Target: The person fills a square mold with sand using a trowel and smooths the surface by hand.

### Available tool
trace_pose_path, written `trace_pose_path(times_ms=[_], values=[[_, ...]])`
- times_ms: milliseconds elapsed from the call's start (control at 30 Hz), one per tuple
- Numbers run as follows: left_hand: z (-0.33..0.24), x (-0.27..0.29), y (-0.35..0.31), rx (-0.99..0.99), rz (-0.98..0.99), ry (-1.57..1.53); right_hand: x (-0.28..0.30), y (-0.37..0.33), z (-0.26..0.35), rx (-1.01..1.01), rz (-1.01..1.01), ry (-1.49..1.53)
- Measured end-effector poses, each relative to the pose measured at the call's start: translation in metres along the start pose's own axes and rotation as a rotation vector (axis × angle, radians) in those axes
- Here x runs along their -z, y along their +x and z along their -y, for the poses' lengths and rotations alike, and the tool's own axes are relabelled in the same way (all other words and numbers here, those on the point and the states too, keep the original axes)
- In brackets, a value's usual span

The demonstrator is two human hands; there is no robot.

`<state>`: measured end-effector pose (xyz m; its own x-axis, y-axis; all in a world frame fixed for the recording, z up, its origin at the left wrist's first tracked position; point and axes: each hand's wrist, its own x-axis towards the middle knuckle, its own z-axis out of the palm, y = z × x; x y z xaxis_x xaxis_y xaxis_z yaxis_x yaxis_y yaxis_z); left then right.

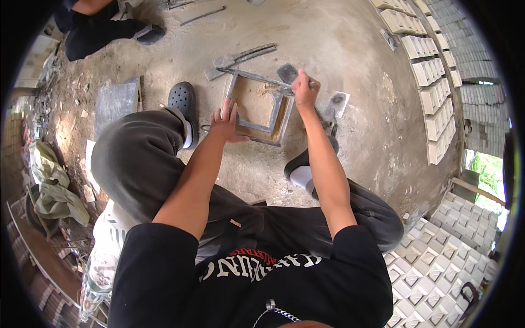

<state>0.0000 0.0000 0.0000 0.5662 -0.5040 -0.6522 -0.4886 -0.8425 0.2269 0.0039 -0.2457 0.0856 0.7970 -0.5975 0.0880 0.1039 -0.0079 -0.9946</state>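
On the floor between my feet lies a square metal mould frame (pixel 235 87), with sandy material and a smaller grey inner frame (pixel 274 109) inside it. My left hand (pixel 223 124) rests on its near left side, fingers spread apart. At the far right corner my right hand (pixel 305 92) is closed in a fist around a handled metal tool (pixel 313 85); the handle's end pokes out beside the fist, and most of the rest is hidden. A dark flat plate (pixel 287 72) lies just beyond that fist. A long metal bar (pixel 254 76) crosses the frame's far edge.
Metal bars (pixel 249 54) lie beyond the mould, and a grey board (pixel 116 104) lies left. A pale square piece (pixel 336 104) is to the right. Rows of cream blocks (pixel 432 90) line the right side; more are stacked (pixel 437 273) at lower right. Another person's leg (pixel 101 38) shows far left.
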Motion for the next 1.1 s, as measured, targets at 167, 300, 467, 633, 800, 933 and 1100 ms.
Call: trace_pose_path(times_ms=[167,300,467,633,800,933,1100], values=[[0.006,-0.014,-0.014,0.028,0.020,0.000,-0.009,-0.006,0.036,-0.018,-0.063,0.117],[0.008,-0.002,-0.009,0.020,0.000,0.001,-0.022,0.010,0.065,0.014,-0.042,0.146],[0.004,-0.012,0.005,-0.062,-0.040,-0.005,-0.006,0.012,-0.019,0.023,0.008,0.015],[0.013,-0.004,0.006,-0.015,0.009,-0.006,-0.028,0.030,0.040,-0.051,0.017,0.078],[-0.007,-0.002,0.004,-0.004,0.059,0.020,-0.008,0.017,-0.016,-0.037,-0.061,0.004],[0.004,-0.005,0.001,-0.006,0.096,0.027,-0.018,0.022,0.001,0.012,0.045,-0.029],[0.006,0.000,0.003,-0.004,0.061,0.016,-0.021,0.011,0.040,0.111,-0.019,0.095]])
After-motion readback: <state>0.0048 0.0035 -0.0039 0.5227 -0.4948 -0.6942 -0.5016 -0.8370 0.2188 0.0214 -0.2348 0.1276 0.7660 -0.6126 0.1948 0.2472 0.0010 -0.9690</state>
